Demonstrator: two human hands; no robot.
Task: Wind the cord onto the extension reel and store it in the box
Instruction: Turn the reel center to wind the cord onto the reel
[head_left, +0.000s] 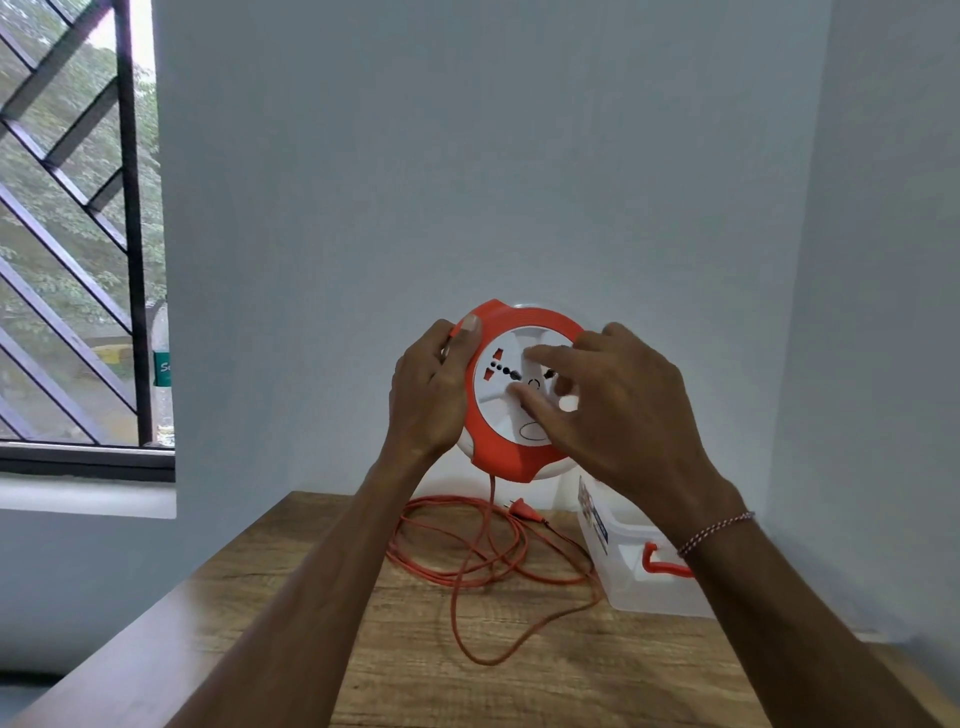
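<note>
A round orange and white extension reel (501, 447) is held upright in the air above the table, its socket face toward me. My left hand (431, 389) grips its left rim, thumb on the orange edge. My right hand (618, 405) lies on the white centre disc, fingers spread over it and pressing on the face. An orange cord (467, 551) hangs from the reel's bottom and lies in loose loops on the wooden table (415, 675). Its plug (522, 510) rests at the far side of the loops. A clear plastic box (639, 566) with a red latch stands at the right.
Grey walls close in behind and to the right of the table. A barred window (78, 234) is at the left, with a plastic bottle (162, 374) on its sill. The table's left edge runs diagonally toward me.
</note>
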